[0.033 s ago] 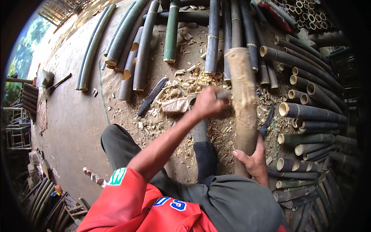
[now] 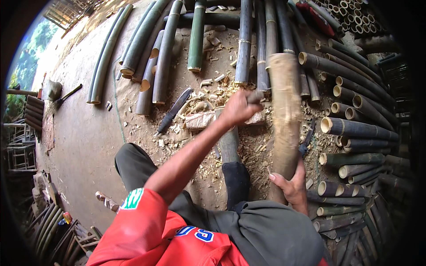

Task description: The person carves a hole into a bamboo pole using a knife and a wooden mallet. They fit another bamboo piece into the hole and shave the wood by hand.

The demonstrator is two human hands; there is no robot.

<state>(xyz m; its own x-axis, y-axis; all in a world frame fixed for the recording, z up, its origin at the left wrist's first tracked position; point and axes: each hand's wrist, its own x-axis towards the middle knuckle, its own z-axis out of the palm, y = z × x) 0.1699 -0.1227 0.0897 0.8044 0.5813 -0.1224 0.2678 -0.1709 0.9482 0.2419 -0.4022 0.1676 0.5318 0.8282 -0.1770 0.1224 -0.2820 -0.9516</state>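
Note:
A thick brown pole (image 2: 285,128) with a rough, chipped pale side stands slanted before me, blurred toward its top. Low on it, my right hand (image 2: 293,184) is closed round the shaft, thumb on the near side. My left hand (image 2: 239,106) is closed in a fist, just left of the pole. From that fist sticks the short round end of a tool's wooden handle (image 2: 254,97); the working end cannot be made out. Beneath the fist lies a pale reddish wood block (image 2: 199,120) among wood chips (image 2: 222,95).
A dark-handled knife (image 2: 175,111) lies left of the chips; another dark-handled blade (image 2: 307,142) lies right of the pole. Green and dark bamboo poles (image 2: 196,40) lie ahead. Stacked bamboo (image 2: 355,126) fills the right side. My bent knee (image 2: 279,230) is close below the right hand.
The pole's upper end has swung right. My left fist has shifted slightly up and left, uncovering more of the wood block; my right hand keeps its hold with little movement.

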